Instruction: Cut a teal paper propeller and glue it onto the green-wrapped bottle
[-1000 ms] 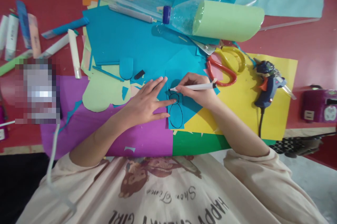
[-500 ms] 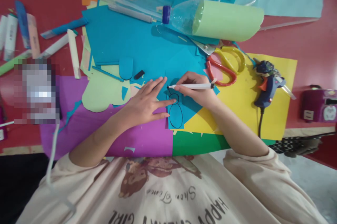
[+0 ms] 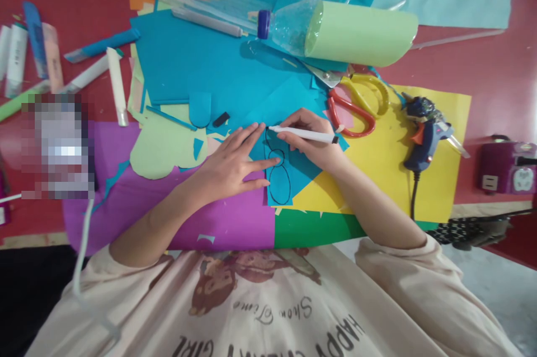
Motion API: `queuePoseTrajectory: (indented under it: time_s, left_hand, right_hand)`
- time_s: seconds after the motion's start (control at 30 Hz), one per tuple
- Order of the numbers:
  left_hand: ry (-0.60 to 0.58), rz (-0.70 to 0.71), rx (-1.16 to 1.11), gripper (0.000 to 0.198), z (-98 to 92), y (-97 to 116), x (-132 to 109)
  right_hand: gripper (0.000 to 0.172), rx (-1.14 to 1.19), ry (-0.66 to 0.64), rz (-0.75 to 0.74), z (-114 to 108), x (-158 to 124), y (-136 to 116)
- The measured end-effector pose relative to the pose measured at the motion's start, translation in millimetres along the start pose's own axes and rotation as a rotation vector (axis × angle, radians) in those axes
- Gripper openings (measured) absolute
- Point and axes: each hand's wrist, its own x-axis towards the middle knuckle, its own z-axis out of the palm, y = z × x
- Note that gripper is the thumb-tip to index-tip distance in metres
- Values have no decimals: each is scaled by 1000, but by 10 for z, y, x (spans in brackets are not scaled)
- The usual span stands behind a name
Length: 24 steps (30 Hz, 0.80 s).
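Note:
A white marker (image 3: 308,134) is pinched in my right hand (image 3: 312,136), its tip touching a blue paper piece (image 3: 304,172). Black outlines on that paper form a large oval, a smaller round above it, and a curved line running up to the tip. My left hand (image 3: 241,160) lies flat with fingers spread, its fingertips on the left edge of the same paper. Left of the fingers is a small black cap (image 3: 221,119), beside a rounded blue cutout (image 3: 200,109). Scissors (image 3: 356,102) with red and yellow handles lie just beyond my right hand.
A clear bottle (image 3: 289,27) wrapped in light green paper lies at the back. A glue gun (image 3: 425,139) rests on yellow paper (image 3: 440,195) at right. Several markers (image 3: 52,57) and a blurred-out phone-like object (image 3: 62,147) are at left. Purple paper (image 3: 235,220) covers the front.
The marker tip has moved a little farther up the blue paper, lengthening the black line. The marker's back end has tilted toward me. My left hand has stayed in place.

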Motion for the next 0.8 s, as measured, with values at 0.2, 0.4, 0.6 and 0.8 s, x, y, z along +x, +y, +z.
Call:
queuePoseTrajectory:
  time_s: [0.2, 0.4, 0.6, 0.8]
  left_hand:
    - [1, 1, -2, 44, -5, -5, -2]
    - [0, 3, 9, 43, -8, 8, 3]
    - [2, 8, 6, 42, -15, 13, 5]
    - [13, 7, 2, 43, -5, 3, -6]
  right_hand:
    - [39, 19, 62, 13, 28, 5, 15]
    - [40, 5, 55, 22, 22, 14, -2]
    - [45, 8, 85, 51, 20, 25, -23]
    - [40, -29, -2, -11, 20, 18, 7]
